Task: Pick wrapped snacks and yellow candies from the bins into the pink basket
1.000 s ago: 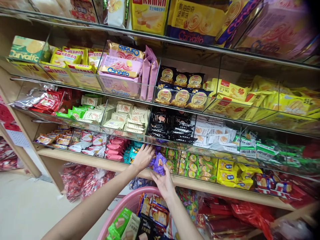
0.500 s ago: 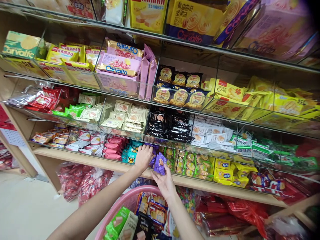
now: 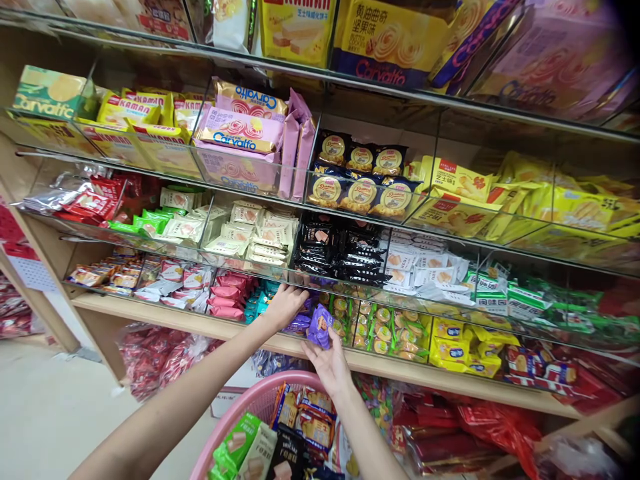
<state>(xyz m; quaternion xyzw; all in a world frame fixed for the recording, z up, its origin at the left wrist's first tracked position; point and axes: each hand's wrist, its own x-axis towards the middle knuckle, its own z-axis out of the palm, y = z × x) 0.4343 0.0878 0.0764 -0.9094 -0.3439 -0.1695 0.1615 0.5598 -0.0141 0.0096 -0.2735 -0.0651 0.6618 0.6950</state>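
My right hand holds a purple packet between thumb and fingers, just in front of the lowest shelf's edge. Reaching over the clear front panel, my left hand has its fingers bent down into the compartment with other purple packets; its fingertips are hidden, so any hold cannot be made out. Teal packets lie left of that hand. Green-and-yellow packets fill the compartment to the right. Below my hands is a pink basket holding green, black and orange-blue packets.
Glass-fronted shelves with snack packs rise above my hands. The wooden shelf edge runs across below them. Red bags lie under the shelf at left, more red packages at right. Pale floor shows at lower left.
My left hand has moved slightly left and up, its fingers now deeper behind the panel. My right hand still holds the purple packet in nearly the same place.
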